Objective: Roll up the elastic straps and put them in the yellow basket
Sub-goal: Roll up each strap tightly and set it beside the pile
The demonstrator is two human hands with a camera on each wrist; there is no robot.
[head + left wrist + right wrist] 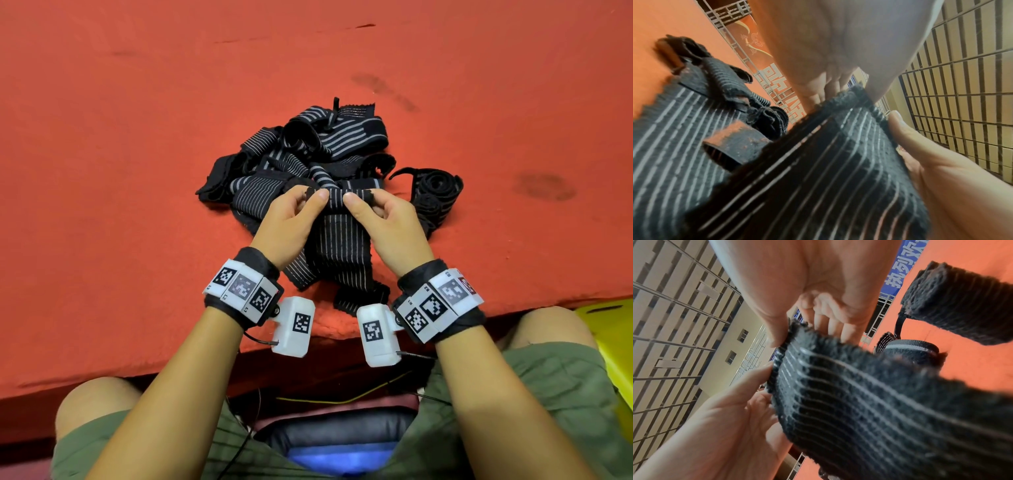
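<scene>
Nearest to me, below my forearms, are my own knees in green shorts; beyond them the red counter fills most of the head view. At the lower right edge, beside my right knee and off the counter, sits the yellow basket, only partly in view

On the counter lies the pile of loose black straps with grey stripes, and just to its right a roll that looks already wound but not yet binned

Between pile and counter edge I hold one strap. Its far end is raised and its tail runs back toward me, folding near the edge. My left hand pinches the left corner of that end between thumb and fingers, and my right hand pinches the right corner likewise; both grips are pressed onto the strap, thumbs on top, almost touching. The wrist views show the frayed end caught between thumb and fingertips on each side

I judge I am starting the roll, with most of the task still ahead. To do it well I would turn the end over tightly and squarely, keeping both edges level so the coil does not cone, hold light tension against the tail, and keep it clear of the pile, where fuzzy patches might snag
</scene>
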